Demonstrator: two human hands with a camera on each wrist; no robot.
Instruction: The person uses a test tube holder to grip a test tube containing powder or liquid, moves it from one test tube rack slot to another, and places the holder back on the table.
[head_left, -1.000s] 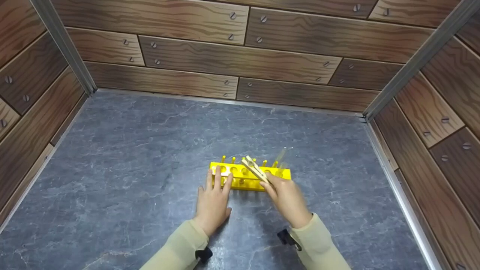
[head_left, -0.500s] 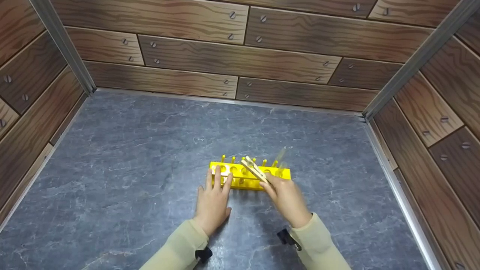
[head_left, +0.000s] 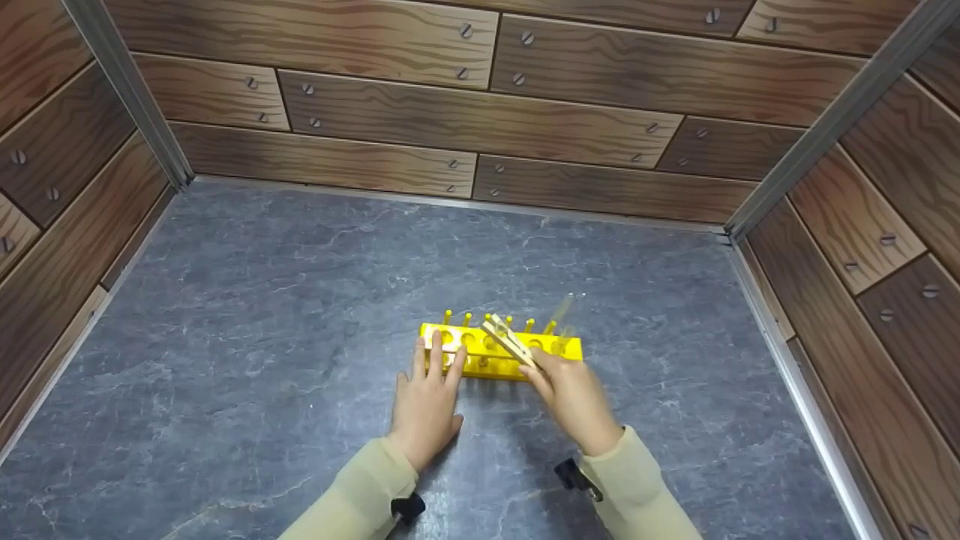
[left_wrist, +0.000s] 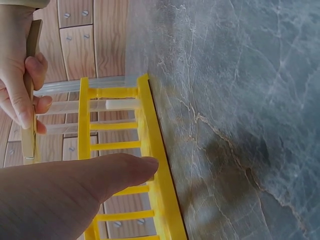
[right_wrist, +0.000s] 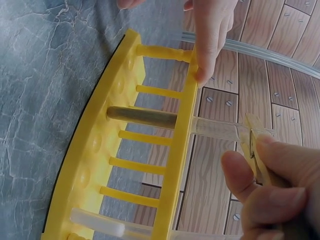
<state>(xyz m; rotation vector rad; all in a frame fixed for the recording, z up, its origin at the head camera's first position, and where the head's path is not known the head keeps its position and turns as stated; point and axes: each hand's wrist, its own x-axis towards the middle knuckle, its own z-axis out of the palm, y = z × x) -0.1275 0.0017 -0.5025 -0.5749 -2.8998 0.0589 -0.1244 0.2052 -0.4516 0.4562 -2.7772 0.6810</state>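
Observation:
A yellow test tube rack (head_left: 573,347) stands on the floor panel in the head view. My left hand (head_left: 424,416) rests straight fingers on its left end; in the left wrist view the thumb (left_wrist: 120,172) crosses in front of the rack. In my right hand (head_left: 581,397) I grip a wooden test tube holder (head_left: 510,341), slanting over the rack's middle. The right wrist view has the holder's tip at the upper part of a test tube with dark contents (right_wrist: 145,117), which is seated in the rack. Whether the holder clamps the tube is unclear.
Another clear test tube with white contents (right_wrist: 97,222) sits near the rack's right end. Short yellow pegs (head_left: 448,316) line the rack's far side. Wood-patterned walls (head_left: 390,112) enclose the grey marbled surface (head_left: 262,337) at the back and sides.

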